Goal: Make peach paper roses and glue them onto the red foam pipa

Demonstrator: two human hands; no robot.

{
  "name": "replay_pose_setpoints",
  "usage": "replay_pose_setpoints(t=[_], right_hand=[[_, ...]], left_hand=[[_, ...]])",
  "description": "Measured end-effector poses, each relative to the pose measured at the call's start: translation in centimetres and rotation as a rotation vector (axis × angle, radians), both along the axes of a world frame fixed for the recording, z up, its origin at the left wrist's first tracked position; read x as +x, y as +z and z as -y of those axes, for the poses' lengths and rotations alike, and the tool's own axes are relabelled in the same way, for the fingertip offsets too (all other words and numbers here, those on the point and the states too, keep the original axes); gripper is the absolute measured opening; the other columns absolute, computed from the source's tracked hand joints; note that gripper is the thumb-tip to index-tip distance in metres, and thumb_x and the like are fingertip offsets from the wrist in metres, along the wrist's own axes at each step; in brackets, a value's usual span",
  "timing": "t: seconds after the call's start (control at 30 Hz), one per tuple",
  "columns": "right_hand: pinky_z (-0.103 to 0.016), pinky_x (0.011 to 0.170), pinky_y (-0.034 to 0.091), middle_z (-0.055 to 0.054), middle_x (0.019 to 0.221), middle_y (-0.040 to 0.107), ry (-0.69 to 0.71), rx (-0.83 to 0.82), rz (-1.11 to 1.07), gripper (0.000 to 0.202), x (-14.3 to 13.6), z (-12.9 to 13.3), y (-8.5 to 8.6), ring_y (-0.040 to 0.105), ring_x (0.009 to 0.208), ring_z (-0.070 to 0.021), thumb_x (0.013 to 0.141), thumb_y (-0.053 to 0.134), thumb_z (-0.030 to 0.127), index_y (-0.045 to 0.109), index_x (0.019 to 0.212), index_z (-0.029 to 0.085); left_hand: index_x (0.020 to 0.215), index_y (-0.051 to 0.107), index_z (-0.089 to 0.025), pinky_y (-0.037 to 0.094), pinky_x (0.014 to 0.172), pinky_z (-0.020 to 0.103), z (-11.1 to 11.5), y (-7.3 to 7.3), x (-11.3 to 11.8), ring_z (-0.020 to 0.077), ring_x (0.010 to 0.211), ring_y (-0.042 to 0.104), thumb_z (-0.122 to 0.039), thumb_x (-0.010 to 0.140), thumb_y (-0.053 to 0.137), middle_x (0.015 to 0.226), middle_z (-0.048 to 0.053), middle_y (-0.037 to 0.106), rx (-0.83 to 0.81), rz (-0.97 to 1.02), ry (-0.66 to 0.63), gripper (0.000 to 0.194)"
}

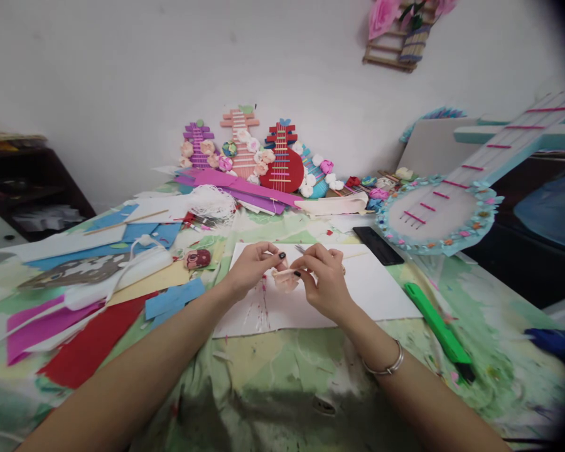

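Note:
Above a white sheet (376,298), my two hands meet around a pale peach crepe-paper flower (287,282). My left hand (254,270) pinches its left edge between thumb and fingers. On the other side, my right hand (324,273) is closed on it with thumb and index finger. A slim grey metal tip (300,249) juts out beside the right fingers; whether that hand holds it, and what tool it is, I cannot make out. Pink smears and thin marks (263,301) show on the sheet under the left hand.
A green box cutter (440,329) and a dark phone (378,245) lie at right. Behind that phone leans a large white lute-shaped craft (440,216). Smaller decorated lutes (281,163) line the wall. At left are a glue gun (136,270), blue sheets (174,301) and red paper (98,342).

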State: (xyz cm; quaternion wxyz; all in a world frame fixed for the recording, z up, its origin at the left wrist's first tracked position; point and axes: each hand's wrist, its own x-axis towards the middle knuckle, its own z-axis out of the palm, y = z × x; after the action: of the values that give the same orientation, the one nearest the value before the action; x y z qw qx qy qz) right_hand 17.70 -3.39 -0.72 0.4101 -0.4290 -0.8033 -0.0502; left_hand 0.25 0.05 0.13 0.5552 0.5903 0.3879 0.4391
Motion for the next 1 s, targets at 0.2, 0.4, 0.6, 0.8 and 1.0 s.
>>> replay_pose_setpoints(t=[0.2,0.4,0.6,0.8,1.0], right_hand=[[-0.035,0.080,0.025,-0.003,0.084,0.056,-0.005,-0.013,0.017,0.019,-0.1,0.1,-0.1,0.054,0.083,-0.0159,0.083,0.047,0.006,0.060,0.083,0.020],[-0.034,0.079,0.025,-0.002,0.084,0.054,-0.029,-0.035,-0.013,0.020,0.0,-0.2,-0.2,0.053,0.084,-0.0156,0.080,0.047,0.003,0.058,0.082,0.019],[-0.034,0.079,0.026,-0.003,0.086,0.054,-0.058,-0.066,-0.014,0.021,0.2,-0.4,-0.3,0.053,0.085,-0.0169,0.077,0.047,0.001,0.057,0.081,0.019],[-0.034,0.079,0.027,-0.003,0.087,0.055,-0.045,-0.085,-0.023,0.023,0.0,-0.4,-0.4,0.054,0.087,-0.0170,0.076,0.047,-0.001,0.056,0.081,0.019],[-0.033,0.079,0.028,-0.003,0.088,0.055,-0.050,-0.079,-0.022,0.023,0.0,-0.5,-0.3,0.054,0.087,-0.0169,0.076,0.047,-0.001,0.056,0.082,0.019]], left_hand=[[0.080,0.052,-0.015,0.044,0.059,0.025,0.1,0.1,0.0,0.0140,0.056,0.061,-0.042,0.073,0.067,0.061,0.001,0.067,0.084,-0.064,0.026,0.031],[0.083,0.043,-0.019,0.044,0.073,0.030,1.2,0.8,0.1,0.0165,0.074,0.063,-0.030,0.071,0.069,0.071,-0.001,0.065,0.425,-0.277,0.065,0.030],[0.080,0.049,-0.019,0.043,0.073,0.028,1.5,0.8,0.2,0.0145,0.076,0.058,-0.023,0.074,0.063,0.079,0.000,0.061,0.675,-0.413,0.039,0.016],[0.081,0.052,-0.019,0.043,0.069,0.026,1.6,0.8,0.3,0.0145,0.074,0.056,-0.022,0.076,0.061,0.078,0.001,0.059,0.707,-0.456,0.031,0.011],[0.077,0.052,-0.018,0.041,0.062,0.024,1.6,0.7,0.3,0.0142,0.072,0.055,-0.026,0.076,0.063,0.075,0.001,0.059,0.656,-0.455,0.035,0.014]])
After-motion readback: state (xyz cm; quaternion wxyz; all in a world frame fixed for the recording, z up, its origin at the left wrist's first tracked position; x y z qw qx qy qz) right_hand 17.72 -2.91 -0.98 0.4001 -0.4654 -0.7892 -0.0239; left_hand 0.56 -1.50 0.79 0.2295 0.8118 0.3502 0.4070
